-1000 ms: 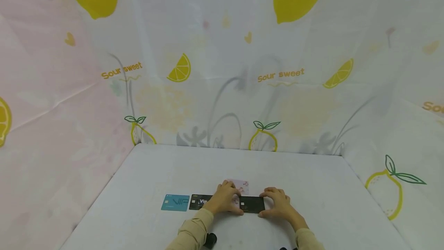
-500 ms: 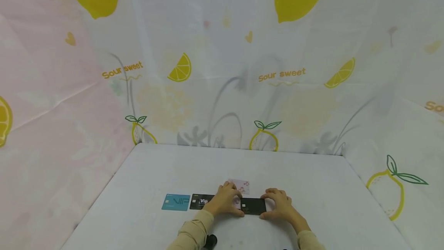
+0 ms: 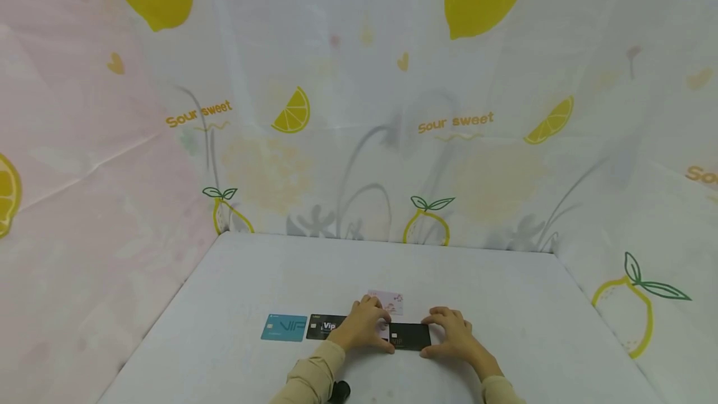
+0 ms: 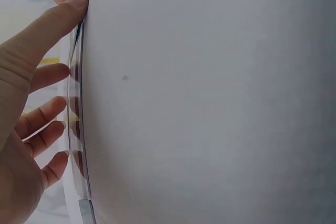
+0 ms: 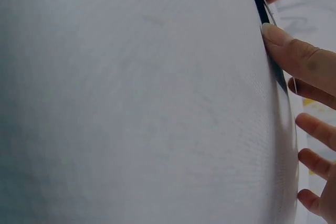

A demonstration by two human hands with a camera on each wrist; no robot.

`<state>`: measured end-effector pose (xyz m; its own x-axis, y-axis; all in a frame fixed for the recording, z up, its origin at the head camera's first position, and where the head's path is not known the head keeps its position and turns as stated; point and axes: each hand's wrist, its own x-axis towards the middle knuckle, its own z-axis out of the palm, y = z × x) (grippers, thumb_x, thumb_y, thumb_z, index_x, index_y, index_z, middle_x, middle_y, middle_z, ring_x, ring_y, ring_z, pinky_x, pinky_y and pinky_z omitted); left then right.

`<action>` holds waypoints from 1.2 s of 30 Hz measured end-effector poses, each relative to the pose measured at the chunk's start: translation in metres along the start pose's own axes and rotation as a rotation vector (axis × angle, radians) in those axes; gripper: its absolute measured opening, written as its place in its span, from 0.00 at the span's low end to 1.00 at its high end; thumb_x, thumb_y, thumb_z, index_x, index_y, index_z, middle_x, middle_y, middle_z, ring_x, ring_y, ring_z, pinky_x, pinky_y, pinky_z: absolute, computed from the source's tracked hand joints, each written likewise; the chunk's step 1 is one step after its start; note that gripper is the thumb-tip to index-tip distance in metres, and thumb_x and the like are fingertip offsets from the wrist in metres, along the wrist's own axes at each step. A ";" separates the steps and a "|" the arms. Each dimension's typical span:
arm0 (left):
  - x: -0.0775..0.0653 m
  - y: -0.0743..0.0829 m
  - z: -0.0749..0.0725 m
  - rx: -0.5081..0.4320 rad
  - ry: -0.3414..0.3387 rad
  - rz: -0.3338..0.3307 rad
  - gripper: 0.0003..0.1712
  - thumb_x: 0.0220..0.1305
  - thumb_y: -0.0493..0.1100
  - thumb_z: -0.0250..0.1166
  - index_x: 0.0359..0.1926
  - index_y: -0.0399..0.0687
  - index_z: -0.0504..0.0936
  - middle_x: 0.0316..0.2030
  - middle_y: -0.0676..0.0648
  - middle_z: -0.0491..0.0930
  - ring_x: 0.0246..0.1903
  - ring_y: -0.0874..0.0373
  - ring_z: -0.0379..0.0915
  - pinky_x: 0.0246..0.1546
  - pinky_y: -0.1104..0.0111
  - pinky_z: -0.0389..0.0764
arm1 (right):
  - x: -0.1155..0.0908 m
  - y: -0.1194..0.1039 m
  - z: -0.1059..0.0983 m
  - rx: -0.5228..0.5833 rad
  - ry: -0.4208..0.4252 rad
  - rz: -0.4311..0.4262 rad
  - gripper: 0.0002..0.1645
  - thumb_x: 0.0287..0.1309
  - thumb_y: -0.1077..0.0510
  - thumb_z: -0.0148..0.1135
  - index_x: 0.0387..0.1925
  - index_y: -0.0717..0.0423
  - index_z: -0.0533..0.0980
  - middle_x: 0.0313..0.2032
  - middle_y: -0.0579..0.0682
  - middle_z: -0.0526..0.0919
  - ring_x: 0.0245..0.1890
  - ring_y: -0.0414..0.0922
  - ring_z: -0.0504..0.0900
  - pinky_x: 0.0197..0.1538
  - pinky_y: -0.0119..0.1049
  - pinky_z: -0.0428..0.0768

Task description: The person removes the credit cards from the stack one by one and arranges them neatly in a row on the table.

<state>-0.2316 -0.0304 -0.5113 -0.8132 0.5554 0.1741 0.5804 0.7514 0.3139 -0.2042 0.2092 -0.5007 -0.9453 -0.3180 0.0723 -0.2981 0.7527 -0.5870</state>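
Observation:
In the head view a black card [image 3: 411, 338] with a small chip sits between my two hands, low over the white table. My left hand [image 3: 363, 324] pinches its left end, thumb near the front corner and index finger behind. The right hand [image 3: 453, 334] holds the right end between thumb and index finger. Beneath the left hand, a pale pink card [image 3: 384, 330] is mostly hidden. In the left wrist view, the thumb [image 4: 58, 22] presses a thin dark edge. A dark card edge [image 5: 275, 72] also shows by the thumb in the right wrist view.
To the left lie a teal VIP card [image 3: 283, 327] and a black Vip card [image 3: 323, 326], in a row. Another pink card [image 3: 392, 302] lies just behind the left hand. A small black object [image 3: 339, 391] shows beside the left sleeve. Printed cloth walls [image 3: 336, 161] surround the table.
The black card has shifted slightly toward me, and the right hand has moved with it. My left hand has hardly moved. The cards on the left stay where they were.

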 end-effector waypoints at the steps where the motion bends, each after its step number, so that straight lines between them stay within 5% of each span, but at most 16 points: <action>1: 0.000 0.000 0.000 0.004 0.008 0.002 0.30 0.34 0.64 0.76 0.37 0.53 0.85 0.38 0.54 0.73 0.42 0.59 0.64 0.40 0.65 0.66 | 0.000 0.000 0.000 0.001 0.002 0.002 0.30 0.29 0.49 0.80 0.40 0.52 0.80 0.53 0.61 0.73 0.55 0.66 0.63 0.50 0.69 0.58; 36: -0.002 -0.001 0.000 -0.021 0.027 0.001 0.27 0.33 0.63 0.76 0.33 0.54 0.83 0.34 0.56 0.72 0.39 0.60 0.64 0.37 0.67 0.64 | 0.001 0.003 0.005 0.002 0.019 0.010 0.31 0.29 0.47 0.80 0.41 0.51 0.81 0.54 0.60 0.73 0.54 0.64 0.64 0.49 0.68 0.59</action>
<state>-0.2306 -0.0325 -0.5119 -0.8135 0.5464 0.1991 0.5806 0.7429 0.3331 -0.2051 0.2085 -0.5065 -0.9505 -0.2999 0.0818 -0.2888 0.7547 -0.5891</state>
